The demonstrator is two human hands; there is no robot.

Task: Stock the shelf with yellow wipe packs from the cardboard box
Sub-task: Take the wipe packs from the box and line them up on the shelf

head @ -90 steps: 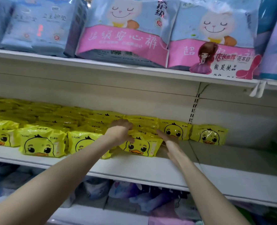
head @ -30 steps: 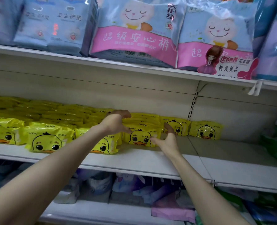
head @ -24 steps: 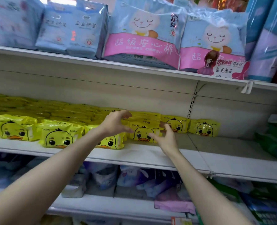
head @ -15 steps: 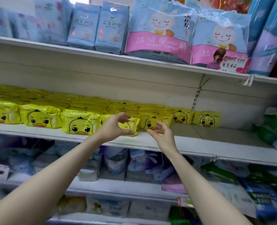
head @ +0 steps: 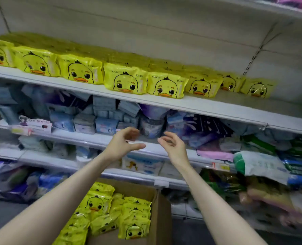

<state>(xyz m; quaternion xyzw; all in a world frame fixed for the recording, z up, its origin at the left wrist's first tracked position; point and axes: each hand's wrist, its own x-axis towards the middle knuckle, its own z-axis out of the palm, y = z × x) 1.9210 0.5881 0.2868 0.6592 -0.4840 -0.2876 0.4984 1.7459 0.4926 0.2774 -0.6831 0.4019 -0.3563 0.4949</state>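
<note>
Yellow wipe packs [head: 125, 82] with a duck face stand in a long row along the white shelf [head: 191, 105]. More of the same yellow packs [head: 135, 218] lie loose in an open cardboard box [head: 161, 214] on the floor below. My left hand [head: 122, 145] and my right hand [head: 173, 146] hang in the air in front of the lower shelves, above the box. Both hold nothing, with fingers loosely curled. The two hands are a short gap apart.
Blue, white and purple packets [head: 102, 117] crowd the shelf under the wipes. Green and white bags [head: 260, 163] stick out at the right. Bare shelf board [head: 288, 110] lies right of the last yellow pack. Grey floor [head: 1, 213] shows left of the box.
Both hands have pulled back from the yellow packs on the shelf and come down, empty. The view has tilted down, so the box on the floor now shows.
</note>
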